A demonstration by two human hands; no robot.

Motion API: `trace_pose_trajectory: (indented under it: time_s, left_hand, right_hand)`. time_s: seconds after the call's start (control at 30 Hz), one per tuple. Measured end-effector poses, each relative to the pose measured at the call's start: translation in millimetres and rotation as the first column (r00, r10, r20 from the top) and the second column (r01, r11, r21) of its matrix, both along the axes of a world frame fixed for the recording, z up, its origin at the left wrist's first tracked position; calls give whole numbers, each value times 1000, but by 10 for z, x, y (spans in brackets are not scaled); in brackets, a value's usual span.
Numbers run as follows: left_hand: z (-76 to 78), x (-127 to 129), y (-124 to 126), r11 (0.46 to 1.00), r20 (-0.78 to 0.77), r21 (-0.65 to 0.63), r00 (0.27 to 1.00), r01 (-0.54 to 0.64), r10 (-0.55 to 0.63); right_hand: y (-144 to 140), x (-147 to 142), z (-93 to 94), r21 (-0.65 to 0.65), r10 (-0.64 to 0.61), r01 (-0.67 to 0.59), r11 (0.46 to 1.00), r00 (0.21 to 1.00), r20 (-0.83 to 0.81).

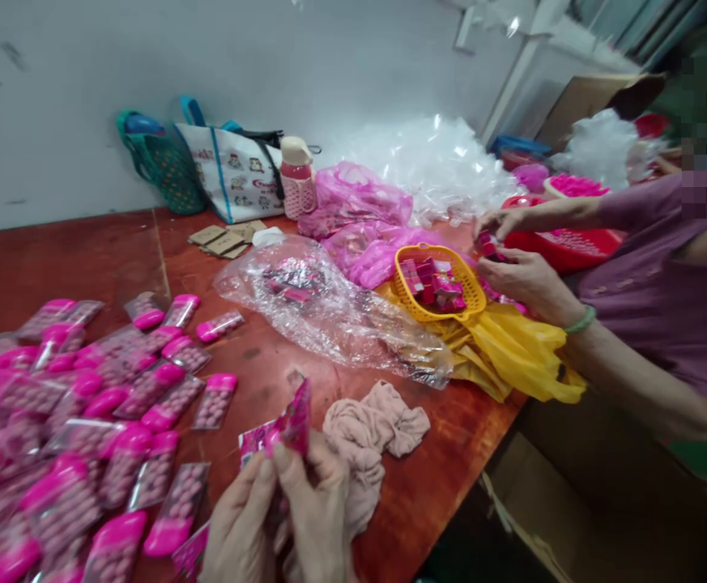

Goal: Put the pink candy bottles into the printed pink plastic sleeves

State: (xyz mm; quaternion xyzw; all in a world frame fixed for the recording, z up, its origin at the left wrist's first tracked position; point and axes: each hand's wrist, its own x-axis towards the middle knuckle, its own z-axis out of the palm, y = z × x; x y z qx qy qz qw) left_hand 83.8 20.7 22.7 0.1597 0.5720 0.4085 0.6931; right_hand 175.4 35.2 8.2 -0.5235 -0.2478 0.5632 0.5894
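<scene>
Pinching one pink packet (pixel 289 425) between both hands (pixel 280 518) at bottom centre — I count dozens finished lower left (pixel 86 421), more stock upper right.

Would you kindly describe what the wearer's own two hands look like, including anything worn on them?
Both the left hand and the right hand are bare: no gloves, rings or sleeves show in the part visible at the bottom edge. The fingers are uncovered too. The wrists are cut off by the frame, so any bracelet or cuff there cannot be seen.
</scene>
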Motion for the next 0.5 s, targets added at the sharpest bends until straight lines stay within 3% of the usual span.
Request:
trace_pose_trajectory:
  time_s: [0.07,0.17,0.23,0.3,0.4,0.5]
  left_hand:
    - [6,18,-13,998,-29,45,999,40,-39]
    - [17,-8,-27,983,-276,169,961,73,-24]
    - [16,-66,-15,958,-440,256,898,126,-1]
    - [4,-127,19,913,-501,367,865,179,32]
    - [-27,-156,84,859,-453,470,891,204,36]
    - [-51,-111,120,920,-232,371,972,122,-35]
  right_hand:
    - [-73,-129,-11,-49,-52,49,998,997,-55]
    - [-172,-227,13,-133,-129,105,986,973,-193]
    - [-182,-191,15,-149,-101,63,987,960,-262]
    - [-158,-122,-7,-125,-24,-12,992,959,-283]
    - [-132,-68,-59,-86,79,-109,990,950,-302]
    - [-155,-110,-84,-46,154,-177,983,936,-317]
